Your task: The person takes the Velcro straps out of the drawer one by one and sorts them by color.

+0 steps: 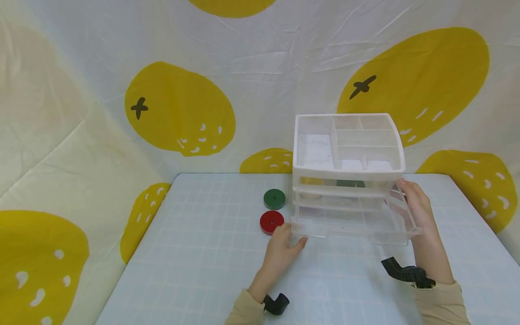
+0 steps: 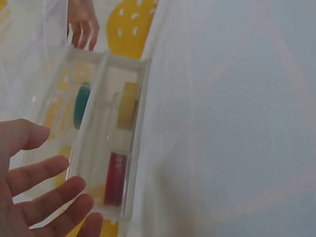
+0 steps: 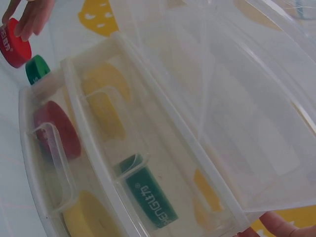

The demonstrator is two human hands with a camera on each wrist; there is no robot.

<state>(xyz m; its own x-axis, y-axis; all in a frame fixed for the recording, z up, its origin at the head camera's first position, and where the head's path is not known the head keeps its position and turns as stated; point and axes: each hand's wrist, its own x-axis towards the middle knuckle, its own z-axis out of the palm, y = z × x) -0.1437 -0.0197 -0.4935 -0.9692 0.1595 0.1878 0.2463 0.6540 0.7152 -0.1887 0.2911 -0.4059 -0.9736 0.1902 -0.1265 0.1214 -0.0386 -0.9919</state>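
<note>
A white desktop organizer [image 1: 349, 175] has a clear drawer [image 1: 353, 230] pulled out at its front. My left hand [image 1: 280, 250] has its fingers spread at the drawer's left front corner, with fingertips right at the edge of a loose red disc [image 1: 271, 221]. Behind that lies a loose green disc [image 1: 274, 198]. My right hand [image 1: 417, 203] lies along the organizer's right side, its fingers partly behind the clear drawer. Through the lower drawers in the right wrist view show a red disc [image 3: 57, 128], a yellow disc [image 3: 91, 217] and a green lettered disc [image 3: 150, 197].
The organizer's top has several open compartments [image 1: 314, 151]. It stands at the right back of a table with a pale checked cloth [image 1: 195, 253]. A white curtain with yellow fruit prints [image 1: 260, 81] hangs behind. Each wrist wears a black camera mount [image 1: 406, 273].
</note>
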